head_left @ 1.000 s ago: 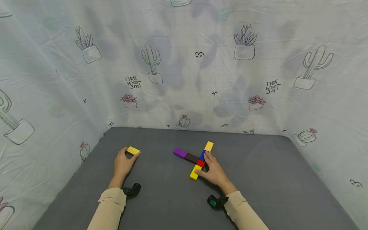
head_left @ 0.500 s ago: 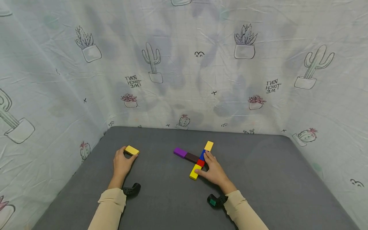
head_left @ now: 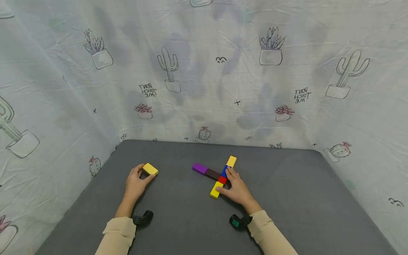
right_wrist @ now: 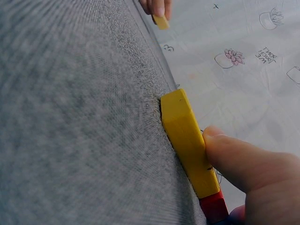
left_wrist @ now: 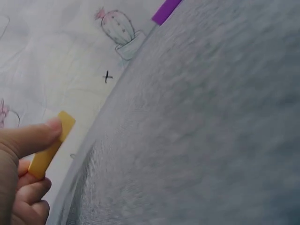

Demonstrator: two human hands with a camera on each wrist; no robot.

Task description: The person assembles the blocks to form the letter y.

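Note:
My left hand (head_left: 135,184) pinches a yellow block (head_left: 150,169) between thumb and fingers on the left of the table. In the left wrist view this yellow block (left_wrist: 50,147) shows against the curtain, seemingly off the tabletop. My right hand (head_left: 237,187) lies beside a row of joined blocks, its thumb touching the near yellow block (head_left: 215,192) and its fingers reaching the blue block (head_left: 224,172). Between those two sits a red block (head_left: 222,180). Another yellow block (head_left: 231,161) ends the row at the far side. A dark brown block (head_left: 212,174) and a purple block (head_left: 199,168) branch off leftward.
The grey tabletop (head_left: 185,219) runs back to a pale curtain (head_left: 204,78) printed with potted plants, which also stands at both sides. Each wrist wears a black camera mount (head_left: 143,218).
My left hand shifts the yellow block slightly left, then back right and a little nearer, while its wrist swings left. The right hand and the joined blocks stay put.

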